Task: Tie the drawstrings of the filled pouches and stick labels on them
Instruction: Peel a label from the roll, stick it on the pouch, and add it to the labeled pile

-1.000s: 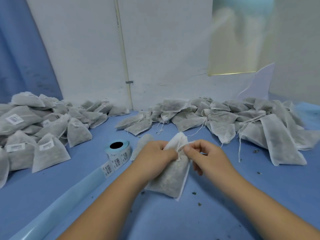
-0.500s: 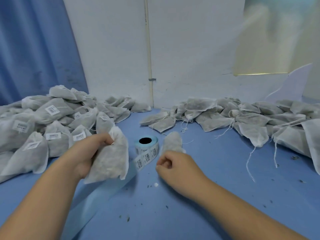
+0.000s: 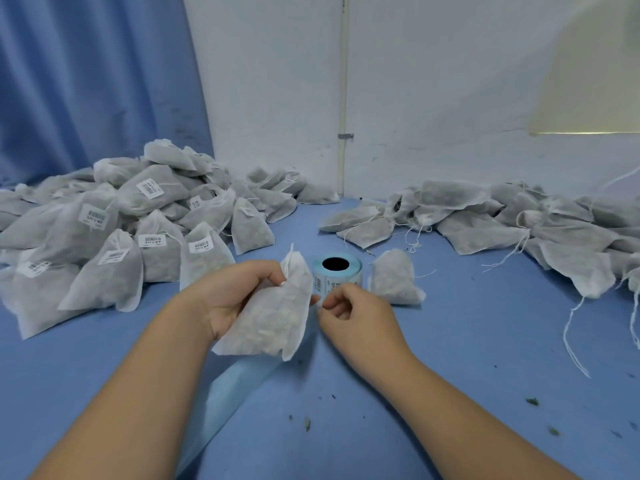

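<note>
My left hand [image 3: 235, 299] grips a filled white pouch [image 3: 273, 317] near its gathered top and holds it upright above the blue table. Its drawstring end sticks up at the neck. My right hand [image 3: 353, 315] is just right of the pouch, thumb and forefinger pinching at the label strip below the blue label roll [image 3: 337, 271]. The label itself is mostly hidden by the fingertips. The empty backing strip [image 3: 235, 386] trails from the roll toward the near left, under the pouch.
A heap of tied, labelled pouches [image 3: 114, 233] fills the left side. Unlabelled pouches with loose strings [image 3: 485, 220] are piled at the back right. One single pouch [image 3: 394, 278] lies right of the roll. Herb crumbs dot the blue table [image 3: 485, 358].
My left hand has brought the pouch rightward, from the left side to beside the label roll. My right hand has moved up to the strip at the roll.
</note>
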